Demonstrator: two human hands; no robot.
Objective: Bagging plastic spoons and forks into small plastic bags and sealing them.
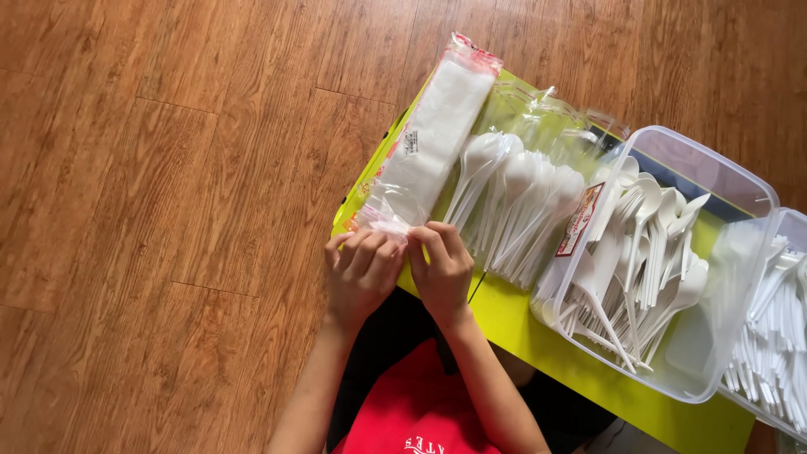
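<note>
I see both forearms rising from the bottom of the view, bent inward so the hands meet at the near edge of the yellow-green surface. My left hand has its fingers curled over the near end of the long clear plastic packet of white napkins, its grip closed on the crinkled end. My right hand pinches the same end from the other side, thumb and fingers narrow on the film. The packet lies slanted along the surface's left edge, its far end reaching past the far corner over the brown wooden floor. Just right of it lies a clear bag of white plastic spoons, then a clear plastic tub of white spoons and forks, and a second tub at the frame's edge. Open room lies left, over the floor.
</note>
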